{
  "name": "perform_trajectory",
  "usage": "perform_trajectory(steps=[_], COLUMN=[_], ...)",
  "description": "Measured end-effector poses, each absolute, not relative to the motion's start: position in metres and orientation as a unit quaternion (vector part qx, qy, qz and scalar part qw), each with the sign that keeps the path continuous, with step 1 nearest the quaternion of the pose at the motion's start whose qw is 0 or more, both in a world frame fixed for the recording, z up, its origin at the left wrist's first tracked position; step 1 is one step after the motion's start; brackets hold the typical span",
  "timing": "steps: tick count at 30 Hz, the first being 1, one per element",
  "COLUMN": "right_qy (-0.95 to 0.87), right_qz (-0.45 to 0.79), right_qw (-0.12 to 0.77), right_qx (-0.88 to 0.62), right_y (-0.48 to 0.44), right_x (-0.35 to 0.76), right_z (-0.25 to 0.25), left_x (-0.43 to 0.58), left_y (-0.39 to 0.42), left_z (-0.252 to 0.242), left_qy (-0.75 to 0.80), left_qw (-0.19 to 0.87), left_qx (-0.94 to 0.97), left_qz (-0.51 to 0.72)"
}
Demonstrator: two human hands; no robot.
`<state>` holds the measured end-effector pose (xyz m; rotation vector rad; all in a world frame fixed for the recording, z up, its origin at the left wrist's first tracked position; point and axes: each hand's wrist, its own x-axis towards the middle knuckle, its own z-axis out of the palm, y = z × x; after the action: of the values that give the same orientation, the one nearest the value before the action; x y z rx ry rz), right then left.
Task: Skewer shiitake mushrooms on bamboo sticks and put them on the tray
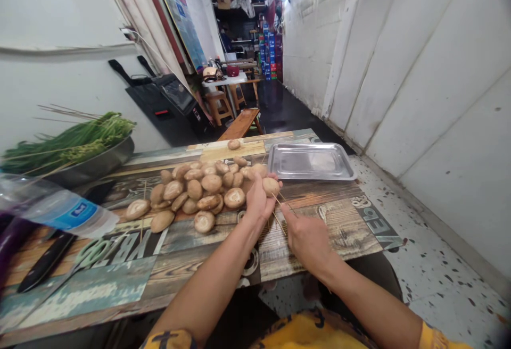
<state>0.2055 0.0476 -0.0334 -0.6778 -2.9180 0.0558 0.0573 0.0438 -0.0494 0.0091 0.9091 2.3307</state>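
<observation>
My left hand [259, 198] is closed around a brown mushroom [271, 187], close to the near left corner of a metal tray [311, 161]. Thin wooden skewers [280, 223] run from beside this mushroom toward my right hand [307, 237]. The fingers of that hand are pinched on a skewer whose tip meets the mushroom; whether it has pierced the cap I cannot tell. Left of my hands spreads a pile of brown mushrooms [211, 183], some cap up and some stem side up. One single mushroom [233, 144] lies apart at the table's far side.
A wood-patterned table [191, 264] carries everything. At left are a plastic water bottle [75, 213], a black-handled knife [46, 264], scissors [90, 253] and a metal bowl [99, 163] of green vegetables [72, 139]. A wooden bench [239, 124] stands beyond; a white wall [431, 72] runs along the right.
</observation>
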Motion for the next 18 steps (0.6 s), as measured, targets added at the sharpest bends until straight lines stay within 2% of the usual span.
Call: perform_trajectory(steps=[11, 18], right_qy=[-0.966, -0.944], right_qz=[0.007, 0.046], right_qw=[0.140, 0.280], right_qx=[-0.219, -0.168], right_y=[0.054, 0.068], right_x=[0.199, 0.201], right_z=[-0.046, -0.065], left_x=[0.066, 0.059], left_y=[0.046, 0.037], left_z=[-0.049, -0.035], left_qy=[0.359, 0.299], left_qw=[0.310, 0.401], left_qx=[0.024, 0.047], left_qz=[0.880, 0.865])
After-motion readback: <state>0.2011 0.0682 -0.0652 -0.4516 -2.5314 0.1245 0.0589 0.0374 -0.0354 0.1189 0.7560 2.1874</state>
